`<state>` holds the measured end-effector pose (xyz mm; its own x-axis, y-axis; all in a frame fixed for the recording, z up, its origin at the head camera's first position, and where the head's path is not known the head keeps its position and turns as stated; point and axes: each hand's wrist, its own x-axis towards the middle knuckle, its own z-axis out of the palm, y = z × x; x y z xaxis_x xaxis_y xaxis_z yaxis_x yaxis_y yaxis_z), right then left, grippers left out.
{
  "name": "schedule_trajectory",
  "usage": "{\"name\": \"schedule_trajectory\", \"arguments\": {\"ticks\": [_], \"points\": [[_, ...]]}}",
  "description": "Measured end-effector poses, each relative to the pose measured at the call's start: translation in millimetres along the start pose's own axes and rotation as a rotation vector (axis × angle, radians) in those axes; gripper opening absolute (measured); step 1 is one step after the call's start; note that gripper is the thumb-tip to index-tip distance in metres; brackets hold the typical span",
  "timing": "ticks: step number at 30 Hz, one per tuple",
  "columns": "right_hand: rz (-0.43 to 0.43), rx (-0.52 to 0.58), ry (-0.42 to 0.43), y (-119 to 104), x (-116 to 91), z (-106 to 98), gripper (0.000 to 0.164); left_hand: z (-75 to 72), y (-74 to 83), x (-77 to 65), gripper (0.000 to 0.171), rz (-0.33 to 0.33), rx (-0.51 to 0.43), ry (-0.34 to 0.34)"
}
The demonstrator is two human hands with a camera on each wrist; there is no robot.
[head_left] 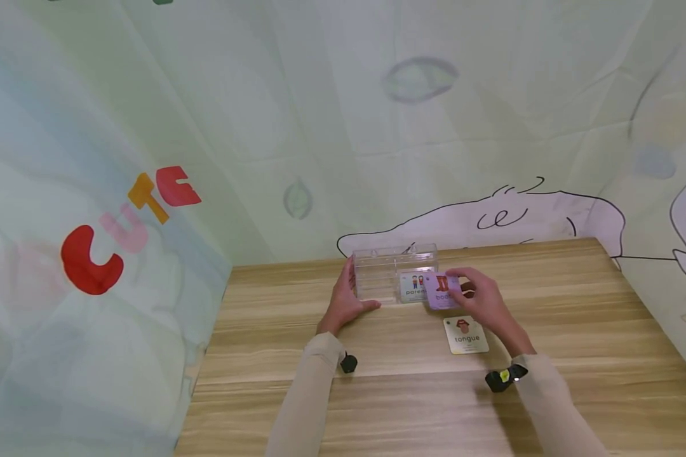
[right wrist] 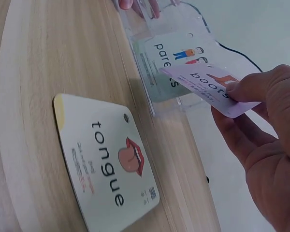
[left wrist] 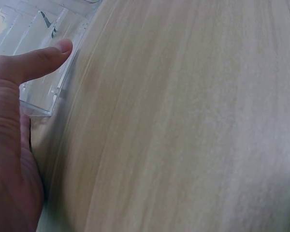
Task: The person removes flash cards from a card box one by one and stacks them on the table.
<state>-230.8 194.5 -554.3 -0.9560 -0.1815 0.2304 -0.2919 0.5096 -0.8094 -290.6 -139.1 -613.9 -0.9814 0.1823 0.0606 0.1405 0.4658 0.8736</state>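
Note:
A clear plastic box [head_left: 375,274] with compartments stands near the table's back edge. My left hand [head_left: 345,303] grips its left end, fingers along the side and thumb [left wrist: 48,57] across the front. In the box's right compartment leans a green "parents" flashcard [right wrist: 160,65]. Between thumb and fingers, my right hand [head_left: 483,301] pinches a purple "boots" flashcard [right wrist: 203,87]. That card is tilted and overlaps the right part of the "parents" card in the head view. A white "tongue" flashcard [head_left: 466,336] lies face up on the table, below the right hand.
The wood-grain table [head_left: 389,412] runs up to a printed cloth backdrop [head_left: 297,127] behind it. More cloth with the coloured letters "CUTE" hangs on the left.

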Motion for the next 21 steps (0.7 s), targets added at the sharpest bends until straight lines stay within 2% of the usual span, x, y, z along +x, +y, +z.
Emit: {"name": "schedule_trajectory", "arguments": {"ticks": [16,21], "points": [[0.050,-0.039,-0.070,10.3,-28.9,-18.7,0.044,-0.2,-2.1,0.4,0.136,0.014,-0.018,0.005],[0.090,-0.036,-0.112,10.6,-38.0,-22.6,0.045,0.0,-1.4,0.0,0.137,0.019,-0.017,0.012]]}}
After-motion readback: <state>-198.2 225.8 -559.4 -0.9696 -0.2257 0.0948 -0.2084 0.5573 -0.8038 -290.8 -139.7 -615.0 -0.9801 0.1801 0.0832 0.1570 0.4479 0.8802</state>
